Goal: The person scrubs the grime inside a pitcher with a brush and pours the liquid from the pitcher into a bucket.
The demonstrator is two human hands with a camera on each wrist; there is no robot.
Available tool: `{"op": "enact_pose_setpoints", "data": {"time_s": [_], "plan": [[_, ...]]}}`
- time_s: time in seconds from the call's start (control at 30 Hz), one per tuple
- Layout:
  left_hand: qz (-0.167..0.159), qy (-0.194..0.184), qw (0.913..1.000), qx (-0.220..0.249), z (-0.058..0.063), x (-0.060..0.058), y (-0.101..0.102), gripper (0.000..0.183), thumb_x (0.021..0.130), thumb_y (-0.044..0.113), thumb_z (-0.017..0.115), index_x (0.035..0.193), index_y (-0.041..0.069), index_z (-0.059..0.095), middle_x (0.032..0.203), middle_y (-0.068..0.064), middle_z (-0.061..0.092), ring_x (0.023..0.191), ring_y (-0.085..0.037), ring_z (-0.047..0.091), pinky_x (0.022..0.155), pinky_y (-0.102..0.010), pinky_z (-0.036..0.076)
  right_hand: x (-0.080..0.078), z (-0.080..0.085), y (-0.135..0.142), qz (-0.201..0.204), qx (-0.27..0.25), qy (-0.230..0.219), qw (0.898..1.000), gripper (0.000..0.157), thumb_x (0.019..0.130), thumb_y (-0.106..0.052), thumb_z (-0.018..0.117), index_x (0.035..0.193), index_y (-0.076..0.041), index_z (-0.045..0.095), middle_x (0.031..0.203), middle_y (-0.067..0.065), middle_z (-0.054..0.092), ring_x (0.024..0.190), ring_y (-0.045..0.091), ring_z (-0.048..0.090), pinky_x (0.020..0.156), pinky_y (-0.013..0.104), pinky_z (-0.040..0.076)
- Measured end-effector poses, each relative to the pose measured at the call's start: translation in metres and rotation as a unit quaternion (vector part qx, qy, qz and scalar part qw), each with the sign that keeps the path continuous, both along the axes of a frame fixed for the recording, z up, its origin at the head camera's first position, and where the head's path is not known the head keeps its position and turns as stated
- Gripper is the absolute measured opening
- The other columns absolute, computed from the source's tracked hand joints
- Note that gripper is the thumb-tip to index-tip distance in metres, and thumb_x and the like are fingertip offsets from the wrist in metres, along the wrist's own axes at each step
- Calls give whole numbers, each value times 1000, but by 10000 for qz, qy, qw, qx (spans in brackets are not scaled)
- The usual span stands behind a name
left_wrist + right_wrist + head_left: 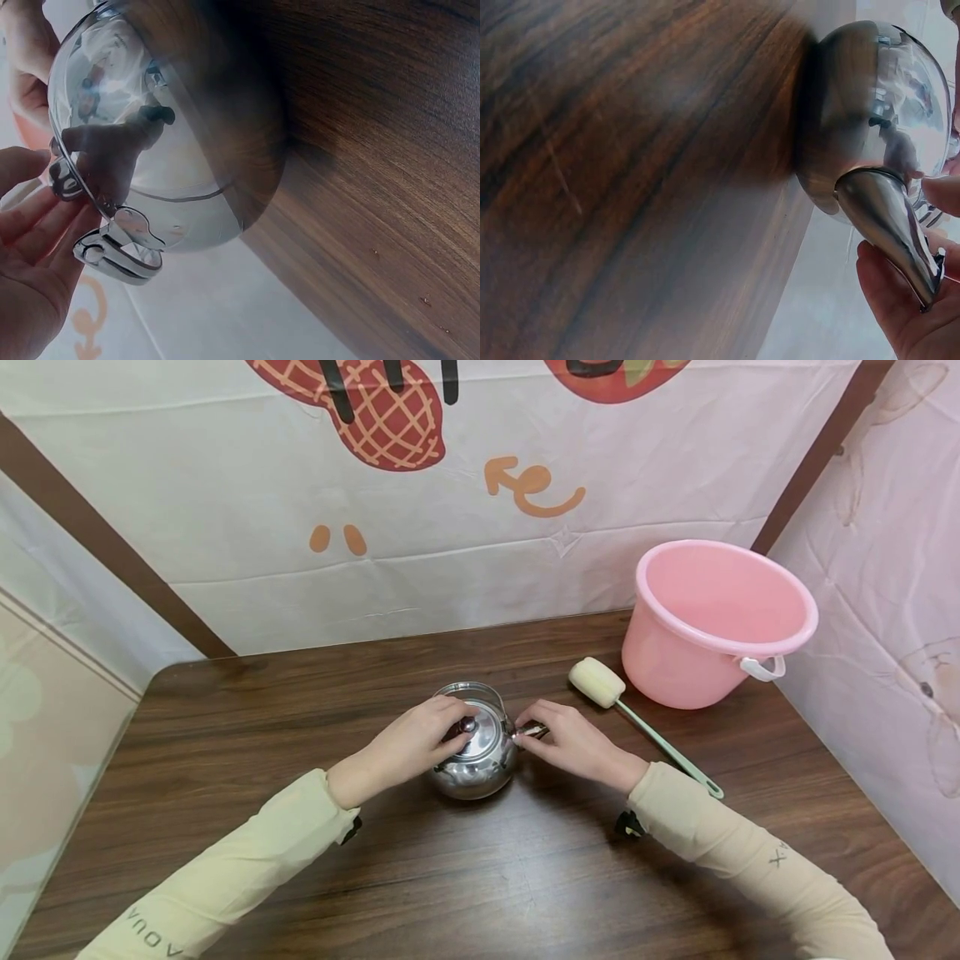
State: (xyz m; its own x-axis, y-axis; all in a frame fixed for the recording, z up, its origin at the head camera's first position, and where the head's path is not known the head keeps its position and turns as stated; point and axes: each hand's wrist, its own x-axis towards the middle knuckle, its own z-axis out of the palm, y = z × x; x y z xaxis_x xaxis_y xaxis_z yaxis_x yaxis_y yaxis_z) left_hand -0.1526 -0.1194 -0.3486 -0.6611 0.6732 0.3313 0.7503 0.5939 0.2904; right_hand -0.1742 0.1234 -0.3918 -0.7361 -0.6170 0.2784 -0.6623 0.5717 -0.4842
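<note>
A shiny steel kettle [474, 774] stands upright on the wooden table, its lid [487, 737] seated on top. My left hand [408, 739] reaches over the lid from the left, thumb and fingers around its small knob [64, 178]. On the kettle's other side, my right hand [573, 743] holds the spout [885, 229] between thumb and fingers. The wire handle [480, 689] stands raised behind the lid, and its hinge bracket [112, 255] shows close below the left fingers. Part of the knob is hidden by the left hand.
A sponge brush [596, 682] with a green handle [671, 750] lies to the right of the kettle. Behind it a pink bucket [660, 652] with a white handle [762, 669] stands near the table's back right. A printed cloth [450, 577] hangs behind the table [420, 885].
</note>
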Motion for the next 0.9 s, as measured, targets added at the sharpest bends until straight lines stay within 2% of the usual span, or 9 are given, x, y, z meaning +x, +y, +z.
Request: {"op": "enact_pose_setpoints", "data": {"time_s": [0.23, 0.9], "plan": [[-202, 192, 9995, 123, -2, -2, -1, 22, 83, 6, 65, 104, 1, 63, 100, -5, 63, 96, -18, 57, 83, -32, 47, -1, -2, 0, 35, -110, 31, 9999, 17, 85, -23, 65, 96, -9, 63, 96, 0, 61, 90, 9, 58, 79, 27, 48], [-332, 291, 9989, 174, -2, -3, -1, 21, 81, 0, 65, 102, 0, 64, 97, -7, 63, 93, -19, 58, 81, -31, 48, -1, -5, -1, 6, -258, 79, 9996, 15, 82, -17, 67, 94, -8, 63, 93, 0, 62, 89, 12, 59, 79, 29, 48]]}}
